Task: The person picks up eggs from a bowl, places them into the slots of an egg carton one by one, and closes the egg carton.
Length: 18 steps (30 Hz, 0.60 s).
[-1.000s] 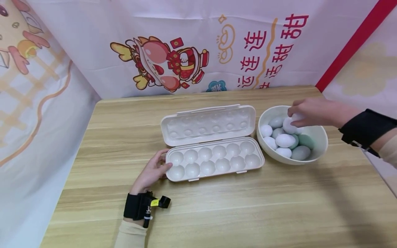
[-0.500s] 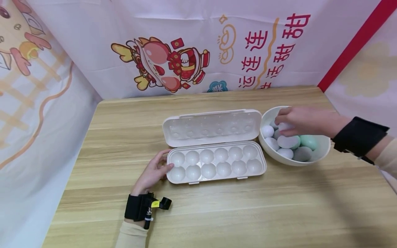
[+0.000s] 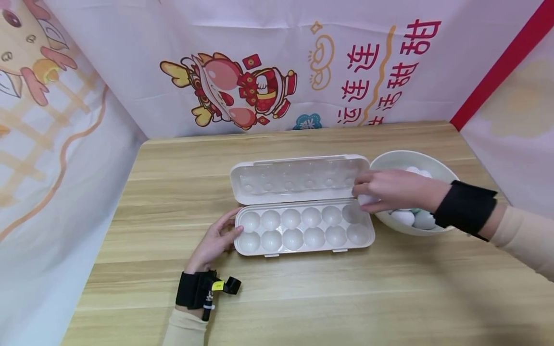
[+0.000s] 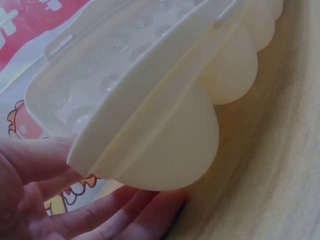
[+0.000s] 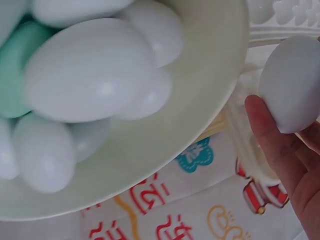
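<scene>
A white plastic egg box lies on the wooden table with its lid raised behind it. Its two rows of round cups hold no eggs where I can see them. At the left end my left hand grips the box, thumb at the rim and fingers curled underneath. My right hand pinches a white egg between thumb and fingers, above the right end of the box. The back right cup is partly shadowed by that hand. Beside the box stands a cream bowl, partly hidden by the right hand and wrist.
Several eggs in white, pale grey and green fill the bowl, among them a large white egg. The bowl is close to the lid's right end. A printed cloth hangs behind the wooden table.
My right hand has moved left out of the bowl, carrying the white egg to the right end of the egg box. The left hand keeps its hold; the view has shifted slightly.
</scene>
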Each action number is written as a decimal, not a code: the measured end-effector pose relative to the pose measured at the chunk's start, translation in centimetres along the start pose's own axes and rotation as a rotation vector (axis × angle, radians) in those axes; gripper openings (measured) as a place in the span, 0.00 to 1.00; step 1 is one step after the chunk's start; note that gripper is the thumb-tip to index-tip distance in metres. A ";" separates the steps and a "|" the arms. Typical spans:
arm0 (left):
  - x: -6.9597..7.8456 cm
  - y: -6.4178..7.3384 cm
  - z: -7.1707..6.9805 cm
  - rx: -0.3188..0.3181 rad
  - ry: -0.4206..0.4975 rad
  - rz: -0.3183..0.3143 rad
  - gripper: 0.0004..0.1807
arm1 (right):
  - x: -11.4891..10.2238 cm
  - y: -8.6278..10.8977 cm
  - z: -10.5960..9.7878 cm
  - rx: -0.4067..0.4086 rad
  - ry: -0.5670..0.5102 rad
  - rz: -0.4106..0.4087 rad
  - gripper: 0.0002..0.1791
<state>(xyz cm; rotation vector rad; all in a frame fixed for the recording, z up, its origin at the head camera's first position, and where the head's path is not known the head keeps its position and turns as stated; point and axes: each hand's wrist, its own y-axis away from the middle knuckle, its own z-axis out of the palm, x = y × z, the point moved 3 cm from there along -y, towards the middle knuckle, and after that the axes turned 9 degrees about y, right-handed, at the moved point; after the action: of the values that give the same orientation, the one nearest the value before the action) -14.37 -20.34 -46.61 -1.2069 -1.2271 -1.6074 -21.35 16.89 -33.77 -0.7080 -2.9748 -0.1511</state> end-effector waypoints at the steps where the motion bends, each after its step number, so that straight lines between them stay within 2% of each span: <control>1: 0.0 0.0 -0.1 -0.001 0.011 0.001 0.28 | -0.2 -0.6 0.0 0.002 -0.001 -0.017 0.15; 9: -0.1 -0.3 -0.3 -0.033 0.061 -0.002 0.29 | -2.7 -5.3 0.5 0.058 0.035 -0.193 0.15; 13: -0.2 -0.3 -0.2 -0.057 0.085 -0.018 0.31 | -4.4 -7.2 0.8 0.090 0.046 -0.246 0.15; 18: -0.4 0.0 -0.4 -0.037 0.101 -0.035 0.31 | -6.3 -10.0 1.1 0.088 -0.002 -0.296 0.14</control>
<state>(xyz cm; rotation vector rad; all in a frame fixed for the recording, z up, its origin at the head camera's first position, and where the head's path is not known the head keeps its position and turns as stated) -14.35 -20.72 -47.02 -1.1188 -1.1650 -1.7026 -20.33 5.38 -36.25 -0.2551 -3.0475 -0.0358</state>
